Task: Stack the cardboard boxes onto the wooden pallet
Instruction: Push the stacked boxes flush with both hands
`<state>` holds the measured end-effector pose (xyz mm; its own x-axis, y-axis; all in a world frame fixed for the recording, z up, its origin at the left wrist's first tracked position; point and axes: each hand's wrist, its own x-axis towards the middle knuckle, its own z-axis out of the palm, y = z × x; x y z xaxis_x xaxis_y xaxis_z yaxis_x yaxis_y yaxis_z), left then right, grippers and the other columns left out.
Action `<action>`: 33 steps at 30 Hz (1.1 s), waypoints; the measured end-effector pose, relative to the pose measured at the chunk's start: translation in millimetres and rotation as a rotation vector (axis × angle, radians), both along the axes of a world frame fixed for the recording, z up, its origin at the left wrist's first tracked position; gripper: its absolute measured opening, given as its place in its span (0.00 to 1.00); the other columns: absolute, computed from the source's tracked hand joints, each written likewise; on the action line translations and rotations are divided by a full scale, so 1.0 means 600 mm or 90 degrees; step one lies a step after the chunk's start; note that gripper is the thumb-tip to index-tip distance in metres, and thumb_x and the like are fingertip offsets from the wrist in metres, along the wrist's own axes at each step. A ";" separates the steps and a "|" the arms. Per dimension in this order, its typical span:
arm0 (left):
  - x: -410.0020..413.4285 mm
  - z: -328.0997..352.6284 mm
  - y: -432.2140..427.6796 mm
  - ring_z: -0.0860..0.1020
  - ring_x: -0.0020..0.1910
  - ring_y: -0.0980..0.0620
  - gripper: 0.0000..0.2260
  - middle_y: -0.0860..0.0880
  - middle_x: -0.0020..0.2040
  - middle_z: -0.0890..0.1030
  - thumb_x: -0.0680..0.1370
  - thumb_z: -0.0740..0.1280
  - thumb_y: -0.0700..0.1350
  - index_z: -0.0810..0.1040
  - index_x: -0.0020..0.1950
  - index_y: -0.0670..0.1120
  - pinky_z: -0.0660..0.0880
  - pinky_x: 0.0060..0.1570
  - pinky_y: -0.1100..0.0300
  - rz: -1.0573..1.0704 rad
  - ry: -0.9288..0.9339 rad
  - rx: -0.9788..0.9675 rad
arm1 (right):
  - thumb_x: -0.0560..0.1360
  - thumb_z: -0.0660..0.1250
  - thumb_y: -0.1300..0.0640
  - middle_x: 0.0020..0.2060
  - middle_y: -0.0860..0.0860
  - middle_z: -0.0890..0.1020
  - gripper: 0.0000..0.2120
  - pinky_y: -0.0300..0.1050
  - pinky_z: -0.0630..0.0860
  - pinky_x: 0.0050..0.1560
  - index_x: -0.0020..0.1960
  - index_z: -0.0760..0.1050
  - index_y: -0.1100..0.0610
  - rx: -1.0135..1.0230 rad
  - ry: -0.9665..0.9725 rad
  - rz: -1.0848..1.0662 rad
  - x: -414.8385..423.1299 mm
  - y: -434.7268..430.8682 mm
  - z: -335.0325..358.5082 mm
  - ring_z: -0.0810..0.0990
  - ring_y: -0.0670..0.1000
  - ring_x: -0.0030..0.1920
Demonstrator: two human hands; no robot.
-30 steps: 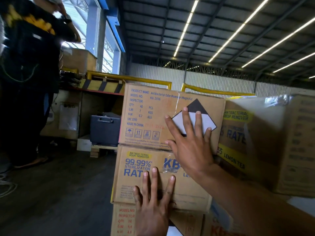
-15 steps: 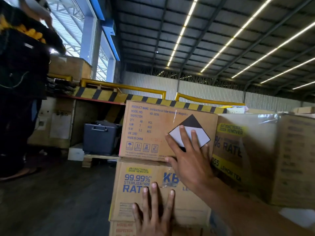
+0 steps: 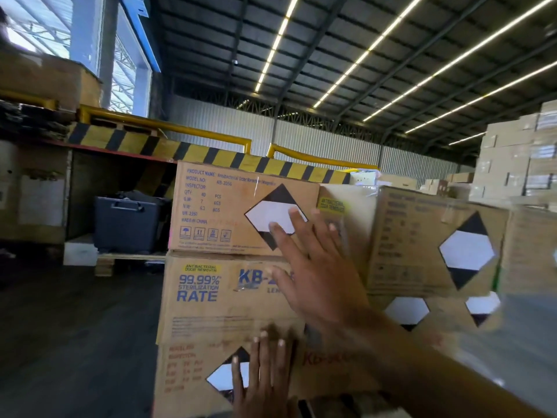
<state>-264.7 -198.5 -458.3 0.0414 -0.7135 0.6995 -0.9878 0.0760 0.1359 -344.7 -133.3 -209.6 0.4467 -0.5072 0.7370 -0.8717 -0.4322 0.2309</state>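
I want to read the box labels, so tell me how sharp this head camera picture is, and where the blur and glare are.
Head view: the top box label is fairly sharp and mostly readable; the right hand and left hand are motion-smeared; the bottom box print is blurred; plastic wrap on the right-hand boxes hazes their text; ceiling light strips bow from wide-angle distortion.

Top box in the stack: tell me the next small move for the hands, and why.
Probably a short push with the right hand, spread flat across the seam between the top box and the middle box, to square them. The top box's left edge sits slightly inboard of the one below. The left hand braces the bottom box.
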 end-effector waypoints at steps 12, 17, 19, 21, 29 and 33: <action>-0.136 0.098 0.073 0.75 0.67 0.37 0.50 0.36 0.70 0.71 0.59 0.73 0.69 0.66 0.73 0.41 0.74 0.60 0.37 -0.015 -0.170 -0.014 | 0.80 0.60 0.41 0.80 0.56 0.54 0.33 0.62 0.48 0.78 0.79 0.58 0.55 -0.072 -0.105 -0.005 -0.277 0.005 0.037 0.48 0.62 0.80; -0.236 0.123 0.086 0.73 0.67 0.35 0.40 0.34 0.70 0.72 0.69 0.59 0.69 0.65 0.73 0.45 0.65 0.61 0.36 0.037 -0.134 0.038 | 0.80 0.56 0.38 0.81 0.53 0.49 0.32 0.66 0.47 0.75 0.80 0.55 0.47 -0.040 -0.111 -0.011 -0.389 -0.024 0.035 0.45 0.64 0.79; -0.281 0.119 0.085 0.70 0.69 0.34 0.41 0.34 0.71 0.70 0.69 0.62 0.69 0.64 0.74 0.46 0.64 0.61 0.33 0.065 -0.130 0.030 | 0.80 0.56 0.37 0.81 0.53 0.49 0.31 0.69 0.48 0.74 0.80 0.53 0.42 -0.016 -0.105 0.006 -0.424 -0.037 0.031 0.44 0.65 0.79; -0.322 0.120 0.082 0.68 0.71 0.35 0.44 0.34 0.73 0.67 0.66 0.67 0.68 0.64 0.76 0.46 0.65 0.61 0.32 0.065 -0.133 0.023 | 0.80 0.54 0.36 0.81 0.52 0.46 0.30 0.70 0.47 0.74 0.80 0.51 0.39 -0.003 -0.094 0.017 -0.450 -0.050 0.028 0.42 0.66 0.79; -0.399 0.174 0.051 0.71 0.69 0.33 0.42 0.35 0.72 0.69 0.62 0.75 0.65 0.73 0.73 0.51 0.74 0.52 0.29 0.108 -0.126 0.028 | 0.79 0.49 0.31 0.79 0.50 0.34 0.33 0.73 0.43 0.73 0.77 0.37 0.33 0.020 -0.120 0.061 -0.450 -0.087 0.009 0.34 0.66 0.78; -0.386 0.167 0.024 0.73 0.67 0.31 0.32 0.34 0.71 0.71 0.67 0.61 0.68 0.76 0.69 0.58 0.76 0.44 0.28 0.109 -0.099 0.058 | 0.76 0.47 0.27 0.75 0.49 0.24 0.36 0.79 0.41 0.69 0.74 0.28 0.31 0.036 -0.120 0.023 -0.444 -0.104 -0.007 0.28 0.66 0.75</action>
